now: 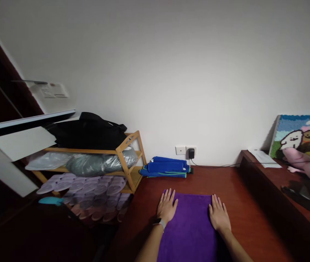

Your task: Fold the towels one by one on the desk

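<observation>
Fingers of both hands are lying spread and flat, pinching nothing: left hand (166,208) and right hand (218,216) are pressing the far corners of the purple mat (189,229) on the wooden floor (242,196), seemingly smoothing it. Beside it, the bamboo rack (129,160) is holding a black bag (89,131), wrapped bundles (100,162) and slippers (89,185).

The purple mat (190,229) runs off the bottom edge, so its near end can't be seen. The rug picture (302,136) gets cropped at the right edge. Whatever's inside the plastic bags (100,162) on the wooden rack (127,160) is too murky to tell, and the far left is just dark.
</observation>
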Action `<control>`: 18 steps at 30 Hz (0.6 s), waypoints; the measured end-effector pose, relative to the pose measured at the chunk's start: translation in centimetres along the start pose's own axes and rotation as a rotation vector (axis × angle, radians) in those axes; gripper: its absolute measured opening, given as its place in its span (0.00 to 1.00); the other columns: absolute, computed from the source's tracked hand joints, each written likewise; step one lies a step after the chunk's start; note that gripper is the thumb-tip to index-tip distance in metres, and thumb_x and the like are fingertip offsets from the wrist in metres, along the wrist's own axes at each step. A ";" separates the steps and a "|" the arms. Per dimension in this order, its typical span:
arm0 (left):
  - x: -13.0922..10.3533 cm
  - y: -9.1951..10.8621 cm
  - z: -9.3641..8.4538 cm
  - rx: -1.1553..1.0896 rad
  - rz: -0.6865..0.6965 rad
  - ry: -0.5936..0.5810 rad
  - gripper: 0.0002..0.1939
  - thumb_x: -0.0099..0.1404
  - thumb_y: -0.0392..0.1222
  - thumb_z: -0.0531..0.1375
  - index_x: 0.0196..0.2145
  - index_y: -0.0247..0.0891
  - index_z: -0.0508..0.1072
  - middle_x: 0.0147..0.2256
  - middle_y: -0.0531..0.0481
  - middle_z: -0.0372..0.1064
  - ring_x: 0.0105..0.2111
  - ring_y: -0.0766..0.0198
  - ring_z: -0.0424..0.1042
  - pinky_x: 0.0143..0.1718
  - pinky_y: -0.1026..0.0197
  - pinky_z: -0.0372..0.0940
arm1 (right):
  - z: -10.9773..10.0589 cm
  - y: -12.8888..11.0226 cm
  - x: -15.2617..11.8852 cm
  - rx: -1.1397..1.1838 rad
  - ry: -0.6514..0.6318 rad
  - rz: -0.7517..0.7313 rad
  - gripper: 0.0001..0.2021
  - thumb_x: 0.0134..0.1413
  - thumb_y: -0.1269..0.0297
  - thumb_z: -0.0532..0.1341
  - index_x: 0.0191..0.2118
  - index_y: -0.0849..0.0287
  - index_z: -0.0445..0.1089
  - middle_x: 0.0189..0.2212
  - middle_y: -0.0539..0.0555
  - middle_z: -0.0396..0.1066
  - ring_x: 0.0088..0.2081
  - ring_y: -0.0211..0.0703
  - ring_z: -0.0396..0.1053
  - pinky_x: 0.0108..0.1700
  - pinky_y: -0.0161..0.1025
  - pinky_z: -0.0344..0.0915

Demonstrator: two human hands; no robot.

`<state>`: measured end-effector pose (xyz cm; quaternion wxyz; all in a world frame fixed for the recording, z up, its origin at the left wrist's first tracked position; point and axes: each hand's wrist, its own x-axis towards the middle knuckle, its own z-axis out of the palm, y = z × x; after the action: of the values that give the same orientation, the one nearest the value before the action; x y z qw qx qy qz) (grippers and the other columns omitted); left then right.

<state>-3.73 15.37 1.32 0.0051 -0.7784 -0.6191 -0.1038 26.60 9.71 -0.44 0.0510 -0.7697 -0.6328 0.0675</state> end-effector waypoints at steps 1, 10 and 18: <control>0.0 0.0 0.2 0.000 -0.001 0.007 0.32 0.75 0.56 0.43 0.71 0.43 0.54 0.72 0.47 0.47 0.72 0.54 0.44 0.71 0.45 0.44 | 0.0 0.0 0.0 0.003 0.003 0.001 0.35 0.67 0.52 0.34 0.74 0.65 0.39 0.75 0.52 0.37 0.74 0.47 0.35 0.73 0.50 0.35; 0.1 0.5 0.1 -0.010 0.000 0.016 0.31 0.75 0.55 0.43 0.71 0.43 0.55 0.72 0.47 0.49 0.72 0.53 0.45 0.71 0.44 0.44 | -0.7 -0.3 -0.1 -0.001 -0.016 0.016 0.34 0.68 0.54 0.34 0.74 0.65 0.39 0.75 0.52 0.37 0.74 0.47 0.35 0.73 0.49 0.34; 0.7 0.9 -0.5 0.007 -0.018 0.003 0.31 0.75 0.54 0.44 0.70 0.43 0.57 0.72 0.48 0.51 0.72 0.53 0.46 0.71 0.46 0.43 | -1.6 -0.9 0.6 -0.011 -0.017 0.017 0.34 0.68 0.55 0.35 0.74 0.68 0.39 0.75 0.54 0.38 0.74 0.49 0.34 0.73 0.49 0.31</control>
<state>-2.78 15.78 2.03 0.0078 -0.7727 -0.6263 -0.1029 26.10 10.50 1.31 0.0408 -0.7746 -0.6272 0.0708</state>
